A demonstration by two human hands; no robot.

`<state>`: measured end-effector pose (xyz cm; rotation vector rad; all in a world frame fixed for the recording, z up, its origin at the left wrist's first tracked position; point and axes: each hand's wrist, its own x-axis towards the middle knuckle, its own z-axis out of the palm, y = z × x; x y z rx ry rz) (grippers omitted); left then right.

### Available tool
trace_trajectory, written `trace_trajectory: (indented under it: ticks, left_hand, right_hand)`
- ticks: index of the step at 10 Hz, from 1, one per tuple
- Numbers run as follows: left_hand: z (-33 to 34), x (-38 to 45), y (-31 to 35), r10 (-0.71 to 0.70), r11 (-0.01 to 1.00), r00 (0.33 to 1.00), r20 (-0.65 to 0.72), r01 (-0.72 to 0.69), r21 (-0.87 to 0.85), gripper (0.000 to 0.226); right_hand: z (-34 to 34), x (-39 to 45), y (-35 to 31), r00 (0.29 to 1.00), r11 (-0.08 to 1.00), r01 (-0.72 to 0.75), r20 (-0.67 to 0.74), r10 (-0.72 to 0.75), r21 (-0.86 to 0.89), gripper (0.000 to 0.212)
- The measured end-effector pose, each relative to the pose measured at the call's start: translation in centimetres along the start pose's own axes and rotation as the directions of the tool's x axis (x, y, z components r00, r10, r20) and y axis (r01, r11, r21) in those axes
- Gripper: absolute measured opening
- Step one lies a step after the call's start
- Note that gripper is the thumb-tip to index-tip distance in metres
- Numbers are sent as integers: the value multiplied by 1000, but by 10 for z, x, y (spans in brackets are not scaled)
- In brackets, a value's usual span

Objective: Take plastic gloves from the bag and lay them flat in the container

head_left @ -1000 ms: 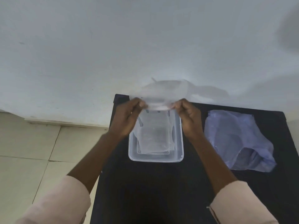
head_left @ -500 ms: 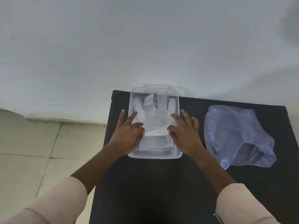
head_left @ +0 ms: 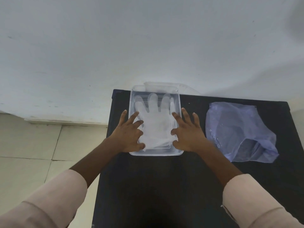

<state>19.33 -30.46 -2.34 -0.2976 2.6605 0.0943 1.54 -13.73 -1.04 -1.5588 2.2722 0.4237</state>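
Dark worktop [head_left: 148, 186]: glove [head_left: 156, 125] now down flat in container [head_left: 180, 102]; my left hand [head_left: 130, 134], right hand [head_left: 187, 134] spread, released; bag [head_left: 238, 129] next.

Both hands spread flat, palms down, side by side

The left hand [head_left: 127, 134] and right hand [head_left: 186, 133] lie near each other with a gap between them, fingers splayed and pointing away from the body, thumbs turned inward toward one another. Neither hand grips anything. Both forearms are bare and reach forward, converging slightly, with pale pink sleeves [head_left: 54, 199] pushed up toward the elbows.
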Motion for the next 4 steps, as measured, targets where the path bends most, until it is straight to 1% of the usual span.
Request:
trace_trajectory:
  ticks: [1,2,3,4]
  left_hand:
    - [-2,1,0,5,1000,1000,12,-5,-3,78]
    - [-4,-1,1,8,1000,999,41,-9,19,76]
    - [-5,-2,2,-2,1000,999,40,2,5,68]
    - [-16,2,5,-34,995,999,-24,31,-98,60]
  right_hand:
    - [-2,1,1,999,1000,16,41,-15,-20,42]
    - [-8,1,1,991,1000,15,131,-15,1,45]
    - [-14,0,0,989,998,19,148,-28,59,49]
    - [-27,-4,6,997,978,36,65,-51,207,53]
